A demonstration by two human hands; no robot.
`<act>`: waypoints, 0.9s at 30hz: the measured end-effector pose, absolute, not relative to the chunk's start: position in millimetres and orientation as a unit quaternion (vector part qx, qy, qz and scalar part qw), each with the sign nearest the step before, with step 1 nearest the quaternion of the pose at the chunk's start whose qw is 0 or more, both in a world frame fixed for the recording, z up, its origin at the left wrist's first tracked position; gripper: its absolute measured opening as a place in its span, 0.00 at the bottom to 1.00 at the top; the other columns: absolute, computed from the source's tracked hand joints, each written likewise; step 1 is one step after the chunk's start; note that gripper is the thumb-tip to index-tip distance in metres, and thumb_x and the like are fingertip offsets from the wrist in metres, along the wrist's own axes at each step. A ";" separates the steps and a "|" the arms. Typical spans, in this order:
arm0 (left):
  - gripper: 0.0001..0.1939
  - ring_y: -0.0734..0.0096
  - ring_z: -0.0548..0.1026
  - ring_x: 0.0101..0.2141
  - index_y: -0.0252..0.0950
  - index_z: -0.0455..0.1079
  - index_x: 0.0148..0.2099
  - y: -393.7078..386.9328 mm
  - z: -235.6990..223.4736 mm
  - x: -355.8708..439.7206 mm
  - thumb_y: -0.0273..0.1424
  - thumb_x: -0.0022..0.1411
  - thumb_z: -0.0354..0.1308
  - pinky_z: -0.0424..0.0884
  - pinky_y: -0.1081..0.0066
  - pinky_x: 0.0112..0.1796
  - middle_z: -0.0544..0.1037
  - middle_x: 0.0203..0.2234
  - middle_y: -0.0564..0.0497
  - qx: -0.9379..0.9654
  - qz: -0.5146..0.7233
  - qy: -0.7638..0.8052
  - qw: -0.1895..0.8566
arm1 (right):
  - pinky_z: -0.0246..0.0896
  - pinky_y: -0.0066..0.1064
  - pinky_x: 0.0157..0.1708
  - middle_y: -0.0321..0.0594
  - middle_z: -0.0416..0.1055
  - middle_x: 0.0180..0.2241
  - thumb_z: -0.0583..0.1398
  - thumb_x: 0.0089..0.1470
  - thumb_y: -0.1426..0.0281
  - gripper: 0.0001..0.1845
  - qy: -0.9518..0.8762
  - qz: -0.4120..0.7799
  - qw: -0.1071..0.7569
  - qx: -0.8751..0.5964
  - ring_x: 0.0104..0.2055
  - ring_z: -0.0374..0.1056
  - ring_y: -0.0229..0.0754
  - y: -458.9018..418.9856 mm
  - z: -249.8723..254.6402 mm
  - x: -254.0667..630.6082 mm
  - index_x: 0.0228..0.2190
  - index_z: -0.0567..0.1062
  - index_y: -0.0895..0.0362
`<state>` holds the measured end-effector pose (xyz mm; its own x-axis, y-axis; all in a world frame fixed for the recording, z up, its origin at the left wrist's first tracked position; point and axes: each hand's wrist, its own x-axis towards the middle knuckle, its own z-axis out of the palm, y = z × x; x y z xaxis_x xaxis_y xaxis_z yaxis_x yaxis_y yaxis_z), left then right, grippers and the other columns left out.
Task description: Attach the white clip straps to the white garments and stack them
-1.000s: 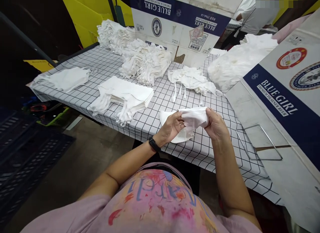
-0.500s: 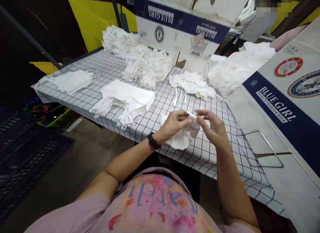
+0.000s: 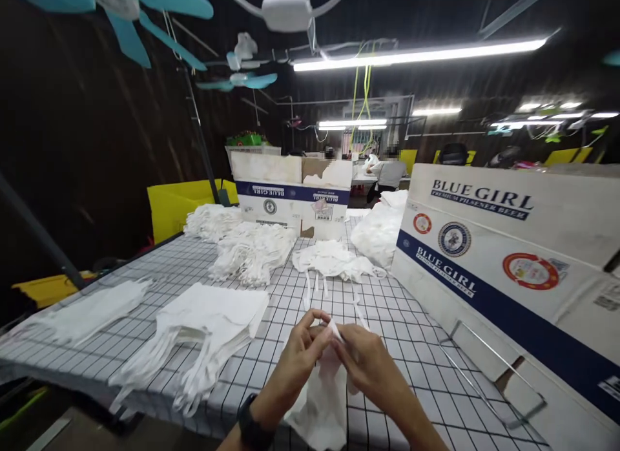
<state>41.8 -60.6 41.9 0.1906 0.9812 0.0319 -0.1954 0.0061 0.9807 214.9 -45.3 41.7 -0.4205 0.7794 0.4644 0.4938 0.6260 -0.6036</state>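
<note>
My left hand and my right hand meet over the checked table and both pinch the top edge of a small white cloth piece, which hangs down between them. A black watch sits on my left wrist. Just left of my hands lies a neat stack of folded white cloth pieces with straps trailing off the front. A loose heap of white pieces with straps lies beyond my hands.
Large "Blue Girl" cardboard boxes stand at the right and at the back. More white piles and a flat stack lie on the left. A wire frame leans on the right box. People sit far back.
The camera has tilted up, so the room and ceiling lights now show. My hands have come closer together, pinching the cloth's top edge instead of spreading it out.
</note>
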 end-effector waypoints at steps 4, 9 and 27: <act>0.25 0.73 0.71 0.31 0.45 0.59 0.52 -59.8 35.5 54.1 0.44 0.62 0.69 0.67 0.73 0.36 0.73 0.30 0.57 0.506 0.493 0.351 0.615 | 0.67 0.33 0.31 0.41 0.76 0.31 0.52 0.70 0.61 0.18 -0.803 0.194 0.426 -0.368 0.32 0.73 0.44 -44.1 37.9 226.2 0.35 0.78 0.53; 0.30 0.77 0.67 0.26 0.44 0.56 0.50 -59.9 19.5 64.4 0.43 0.56 0.73 0.62 0.76 0.30 0.71 0.28 0.59 0.534 0.465 0.325 0.627 | 0.68 0.34 0.30 0.41 0.77 0.31 0.54 0.69 0.57 0.21 -0.744 0.202 0.503 -0.390 0.31 0.73 0.46 -44.6 44.9 249.0 0.31 0.79 0.52; 0.25 0.74 0.65 0.27 0.37 0.76 0.29 -77.4 -15.3 -15.0 0.55 0.47 0.73 0.59 0.72 0.29 0.68 0.21 0.56 0.702 0.333 0.397 0.489 | 0.76 0.35 0.32 0.45 0.83 0.42 0.67 0.50 0.43 0.34 -0.490 0.259 0.567 -0.610 0.45 0.78 0.59 -60.2 111.4 275.0 0.47 0.83 0.56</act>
<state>-15.0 -77.4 -15.3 0.4627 0.8830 0.0793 0.2316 -0.2067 0.9506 275.0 -60.2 111.4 0.3856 0.8909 0.2401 0.3044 0.1229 -0.9446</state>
